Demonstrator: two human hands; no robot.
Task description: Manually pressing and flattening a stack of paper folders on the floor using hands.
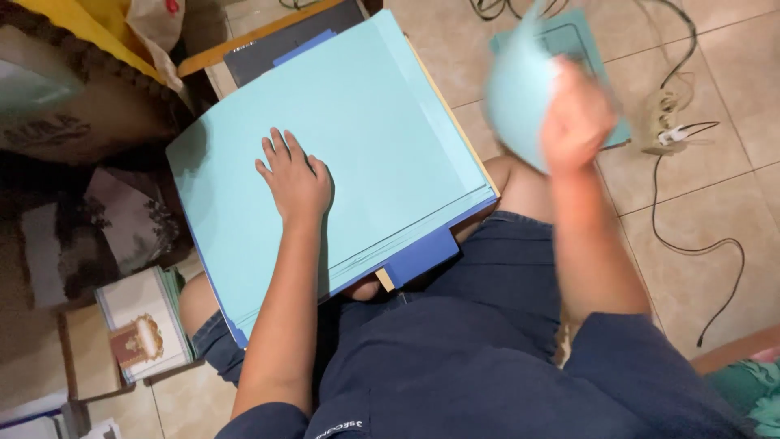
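Observation:
A thick stack of light blue paper sheets [366,138] rests on a darker blue board [422,256] across my lap. My left hand [294,177] lies flat on the stack with its fingers spread, holding nothing. My right hand [577,118], blurred by motion, grips one curled light blue sheet [516,89] lifted to the right of the stack, above the floor. More light blue sheets [581,41] lie on the tiles beneath and behind that hand.
A power strip [670,122] with black cables [723,252] lies on the beige tiles at right. A printed booklet stack [142,325] sits at lower left among cardboard boxes [77,106]. A wooden edge [244,41] and dark board run along the top.

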